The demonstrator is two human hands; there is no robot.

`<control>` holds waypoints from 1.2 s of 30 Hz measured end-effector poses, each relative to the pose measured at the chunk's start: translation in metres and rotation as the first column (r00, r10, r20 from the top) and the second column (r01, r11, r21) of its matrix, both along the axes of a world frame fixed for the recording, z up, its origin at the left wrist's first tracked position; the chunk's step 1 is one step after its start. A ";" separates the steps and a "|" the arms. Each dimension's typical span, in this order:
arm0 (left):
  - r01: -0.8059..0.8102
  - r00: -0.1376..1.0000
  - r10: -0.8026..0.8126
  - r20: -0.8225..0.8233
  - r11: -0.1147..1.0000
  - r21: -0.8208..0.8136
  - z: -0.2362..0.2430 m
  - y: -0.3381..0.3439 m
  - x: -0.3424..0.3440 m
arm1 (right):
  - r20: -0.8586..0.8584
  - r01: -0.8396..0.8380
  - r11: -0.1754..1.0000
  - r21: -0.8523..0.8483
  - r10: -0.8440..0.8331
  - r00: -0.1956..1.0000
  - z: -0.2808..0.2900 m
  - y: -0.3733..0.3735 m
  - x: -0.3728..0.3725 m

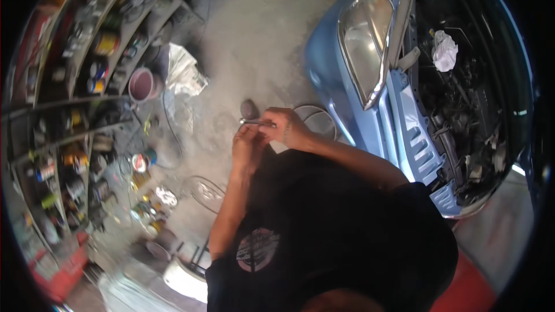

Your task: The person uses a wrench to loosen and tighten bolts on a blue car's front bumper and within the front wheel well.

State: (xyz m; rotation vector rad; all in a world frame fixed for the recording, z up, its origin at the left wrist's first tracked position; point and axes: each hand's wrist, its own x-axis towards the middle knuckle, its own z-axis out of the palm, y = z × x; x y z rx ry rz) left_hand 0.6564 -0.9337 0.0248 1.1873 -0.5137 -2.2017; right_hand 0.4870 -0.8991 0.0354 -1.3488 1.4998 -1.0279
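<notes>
In front of my black shirt, my two hands meet over the concrete floor. My right hand (288, 129) is closed, its fingers pinching a slim dark rod with a shiny end (254, 122). Just below the rod, my left hand (246, 140) has its fingers drawn together against it; whether they hold anything else is hidden. A small white piece (278, 147), perhaps paper or cloth, shows under my right hand. Beyond the hands, a dark rounded object (249, 109) appears on the floor.
To the right stands a blue car with its headlight (365, 34) and exposed engine bay; a crumpled white cloth (444, 51) lies in it. Shelves of cans (107, 43) line the left. Near them are a pinkish bucket (142, 85), newspaper (184, 70) and several cans (147, 211). A round rim (317, 117) sits by the bumper.
</notes>
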 end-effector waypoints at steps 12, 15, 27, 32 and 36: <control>0.957 0.286 -0.703 0.651 0.176 -0.230 -0.081 -0.338 -0.075 | -0.458 0.153 0.919 0.364 0.033 0.889 -0.093 -0.129 -0.075; 0.847 0.156 -0.513 0.844 -0.369 -0.381 -0.114 -0.384 -0.099 | -0.537 0.174 0.965 0.195 -0.044 0.843 -0.141 -0.168 -0.070; 0.227 -0.264 -0.319 0.910 -0.938 -0.263 -0.121 -0.564 -0.290 | 0.295 0.412 0.693 0.592 -0.662 0.689 -0.058 -0.301 -0.121; 0.165 -0.477 -0.300 0.826 -0.954 -0.251 -0.125 -0.634 -0.387 | 0.456 0.765 0.389 0.513 -0.879 0.142 -0.096 -0.373 -0.074; 0.225 -0.669 -0.357 0.652 -0.933 -0.281 -0.106 -0.698 -0.448 | 0.368 0.697 0.160 0.699 -0.916 -0.159 -0.099 -0.456 -0.124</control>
